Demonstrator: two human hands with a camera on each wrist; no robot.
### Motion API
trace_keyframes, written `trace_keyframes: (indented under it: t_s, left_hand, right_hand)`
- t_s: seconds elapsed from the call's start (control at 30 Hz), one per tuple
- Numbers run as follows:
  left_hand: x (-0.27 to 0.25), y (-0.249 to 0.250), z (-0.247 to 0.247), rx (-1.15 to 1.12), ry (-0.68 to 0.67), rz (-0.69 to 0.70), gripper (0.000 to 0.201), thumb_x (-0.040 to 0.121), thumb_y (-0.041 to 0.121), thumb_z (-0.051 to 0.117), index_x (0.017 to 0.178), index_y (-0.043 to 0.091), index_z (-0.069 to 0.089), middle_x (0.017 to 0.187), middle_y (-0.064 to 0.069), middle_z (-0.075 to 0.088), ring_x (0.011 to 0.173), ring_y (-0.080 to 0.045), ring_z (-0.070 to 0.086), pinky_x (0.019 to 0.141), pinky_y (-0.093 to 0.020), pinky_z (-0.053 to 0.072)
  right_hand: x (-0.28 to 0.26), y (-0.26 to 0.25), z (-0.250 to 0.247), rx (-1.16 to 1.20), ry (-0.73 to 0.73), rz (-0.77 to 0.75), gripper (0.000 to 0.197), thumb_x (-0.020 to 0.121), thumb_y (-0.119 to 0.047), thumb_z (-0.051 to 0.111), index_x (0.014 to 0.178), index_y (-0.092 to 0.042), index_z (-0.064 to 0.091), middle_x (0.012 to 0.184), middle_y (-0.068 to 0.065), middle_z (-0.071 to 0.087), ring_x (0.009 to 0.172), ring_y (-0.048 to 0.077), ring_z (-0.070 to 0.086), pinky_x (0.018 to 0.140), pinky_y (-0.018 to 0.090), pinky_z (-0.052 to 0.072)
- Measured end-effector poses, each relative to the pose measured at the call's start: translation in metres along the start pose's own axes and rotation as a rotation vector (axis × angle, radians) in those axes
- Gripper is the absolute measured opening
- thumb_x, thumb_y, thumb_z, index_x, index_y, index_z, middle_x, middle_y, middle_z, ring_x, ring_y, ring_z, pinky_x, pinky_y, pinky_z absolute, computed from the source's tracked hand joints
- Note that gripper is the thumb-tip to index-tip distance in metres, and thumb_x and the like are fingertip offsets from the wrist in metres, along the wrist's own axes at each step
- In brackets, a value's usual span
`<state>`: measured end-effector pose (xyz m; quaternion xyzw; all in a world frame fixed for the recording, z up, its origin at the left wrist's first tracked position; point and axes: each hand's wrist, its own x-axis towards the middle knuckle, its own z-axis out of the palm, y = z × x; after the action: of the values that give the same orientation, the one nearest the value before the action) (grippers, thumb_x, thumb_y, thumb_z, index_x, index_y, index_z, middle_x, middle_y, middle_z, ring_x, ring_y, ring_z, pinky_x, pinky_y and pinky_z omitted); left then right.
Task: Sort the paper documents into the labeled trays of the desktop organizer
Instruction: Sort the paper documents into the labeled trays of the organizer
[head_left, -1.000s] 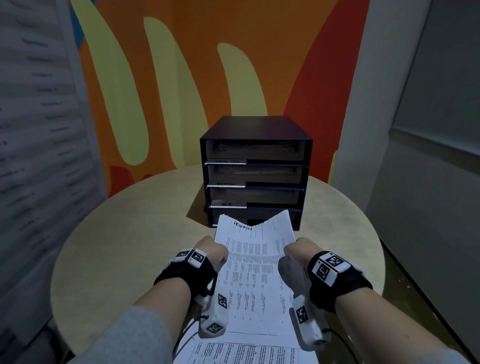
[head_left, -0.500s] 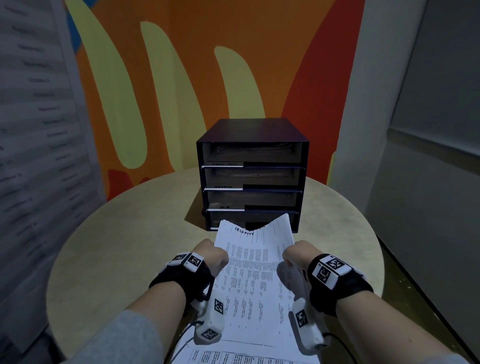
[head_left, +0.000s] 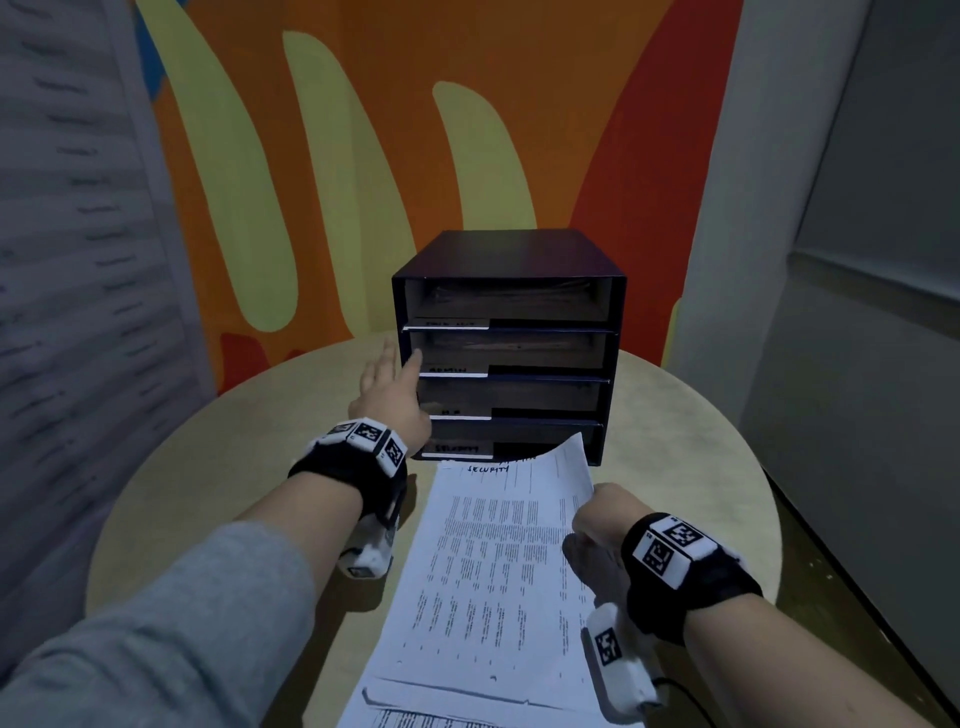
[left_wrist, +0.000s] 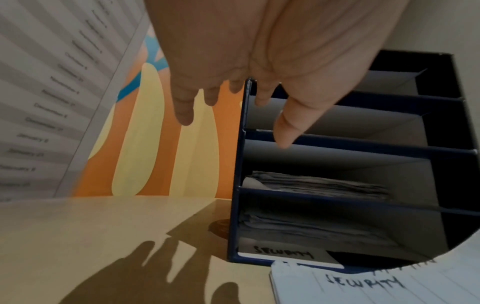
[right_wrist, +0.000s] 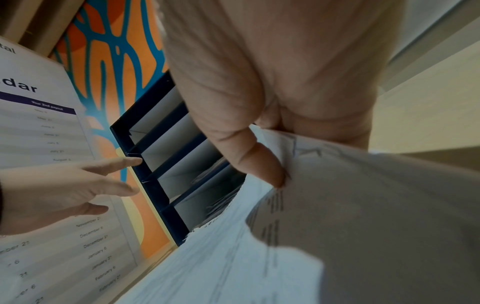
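Head view: left hand (head_left: 387, 395) is open w/ fingers spread, reaching up-centre to the left front edge of the organizer (head_left: 509, 343); right hand (head_left: 602, 519), lower right, pinches the right edge of the document (head_left: 498, 561) marked SECURITY, whose top edge sits at the bottom tray. Left wrist view: fingers (left_wrist: 184, 107) hang straight, holding nothing, thumb in front of the tray dividers. Right wrist view: thumb (right_wrist: 259, 162) presses on the sheet's curled edge, frame centre.

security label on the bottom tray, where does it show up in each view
Head: security label sits centre, just past the left wrist, at the organizer's lower left front.
Left wrist: the label is low, right of centre, above the held sheet.
Right wrist: not visible; the sheet covers that corner.
Shared landmark: the dark blue organizer.
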<state>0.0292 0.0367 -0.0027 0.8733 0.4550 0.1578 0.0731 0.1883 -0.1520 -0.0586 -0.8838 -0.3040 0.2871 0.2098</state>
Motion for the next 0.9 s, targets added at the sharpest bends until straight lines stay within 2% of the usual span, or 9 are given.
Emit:
trace_keyframes:
  t_s: [0.1, 0.2, 0.3, 0.37, 0.47, 0.6, 0.7, 0.8, 0.9]
  left_hand:
    - [0.004, 0.000, 0.004, 0.102, -0.122, -0.020, 0.086, 0.089, 0.013, 0.055, 0.154, 0.033, 0.003, 0.158, 0.003, -0.028, 0.149, -0.029, -0.010, 0.113, -0.051, 0.028]
    - [0.003, -0.002, 0.008, 0.087, -0.166, -0.047, 0.088, 0.088, 0.009, 0.054, 0.154, 0.036, 0.001, 0.156, 0.004, -0.032, 0.149, -0.028, -0.012, 0.114, -0.052, 0.026]
    - [-0.004, -0.004, 0.016, 0.046, -0.209, -0.072, 0.093, 0.089, 0.008, 0.052, 0.153, 0.037, -0.009, 0.157, -0.002, -0.032, 0.149, -0.029, -0.011, 0.115, -0.053, 0.025]
    - [-0.014, -0.004, 0.028, 0.012, -0.308, -0.120, 0.092, 0.093, 0.014, 0.051, 0.152, 0.032, -0.018, 0.158, -0.010, -0.028, 0.149, -0.034, -0.004, 0.116, -0.051, 0.025]
    - [-0.027, -0.002, 0.049, 0.057, -0.496, -0.117, 0.087, 0.099, 0.032, 0.048, 0.152, 0.024, -0.021, 0.160, -0.015, -0.018, 0.144, -0.041, 0.019, 0.112, -0.044, 0.032]
    - [-0.036, 0.005, 0.063, 0.157, -0.512, -0.082, 0.075, 0.101, 0.038, 0.041, 0.154, 0.026, -0.011, 0.161, -0.015, -0.007, 0.143, -0.043, 0.020, 0.112, -0.043, 0.029]
    - [-0.033, 0.006, 0.061, 0.087, -0.597, -0.100, 0.074, 0.101, 0.043, 0.040, 0.156, 0.023, -0.006, 0.160, -0.017, 0.013, 0.132, -0.038, 0.042, 0.103, -0.039, 0.041]
    - [-0.033, 0.000, 0.054, -0.002, -0.620, -0.083, 0.079, 0.096, 0.048, 0.047, 0.155, 0.015, 0.007, 0.143, -0.009, 0.048, 0.118, -0.026, 0.057, 0.097, -0.037, 0.048]
    - [-0.036, -0.007, 0.049, -0.131, -0.550, -0.119, 0.070, 0.093, 0.041, 0.055, 0.150, 0.014, 0.024, 0.124, -0.009, 0.061, 0.104, -0.024, 0.062, 0.088, -0.034, 0.051]
  right_hand:
    - [0.000, 0.000, 0.000, -0.003, -0.005, -0.013, 0.005, 0.088, -0.002, 0.048, 0.091, -0.004, 0.051, 0.076, 0.006, 0.051, 0.070, 0.022, 0.048, 0.049, 0.023, 0.032]
    - [-0.001, 0.000, 0.000, 0.000, -0.005, -0.023, 0.008, 0.088, -0.002, 0.047, 0.093, -0.005, 0.052, 0.075, 0.004, 0.051, 0.076, 0.024, 0.051, 0.049, 0.022, 0.035]
    - [-0.003, 0.000, -0.001, 0.012, -0.016, -0.022, 0.008, 0.088, -0.001, 0.046, 0.092, -0.005, 0.051, 0.072, 0.004, 0.049, 0.069, 0.021, 0.050, 0.049, 0.023, 0.034]
    - [-0.005, 0.000, -0.003, 0.022, -0.022, -0.013, 0.006, 0.087, -0.001, 0.047, 0.091, -0.004, 0.050, 0.071, 0.004, 0.046, 0.061, 0.017, 0.045, 0.048, 0.022, 0.032]
    - [-0.006, 0.000, -0.006, 0.034, -0.031, -0.005, 0.006, 0.086, 0.000, 0.048, 0.091, -0.005, 0.049, 0.070, 0.004, 0.045, 0.059, 0.016, 0.042, 0.049, 0.023, 0.031]
    - [-0.007, -0.001, -0.005, 0.027, -0.024, 0.006, 0.010, 0.086, -0.001, 0.050, 0.095, -0.005, 0.052, 0.072, 0.004, 0.049, 0.059, 0.016, 0.046, 0.047, 0.022, 0.034]
    - [-0.006, -0.001, -0.004, 0.026, -0.019, 0.015, 0.012, 0.086, -0.001, 0.051, 0.097, -0.004, 0.054, 0.072, 0.005, 0.050, 0.059, 0.017, 0.047, 0.046, 0.023, 0.034]
    - [-0.005, -0.002, -0.005, 0.030, -0.031, 0.007, 0.023, 0.088, 0.000, 0.048, 0.109, -0.001, 0.059, 0.077, 0.006, 0.052, 0.067, 0.020, 0.048, 0.049, 0.024, 0.033]
    - [-0.002, -0.001, -0.010, 0.074, -0.024, 0.025, 0.019, 0.089, -0.001, 0.047, 0.105, -0.003, 0.057, 0.079, 0.007, 0.053, 0.066, 0.020, 0.049, 0.048, 0.023, 0.032]
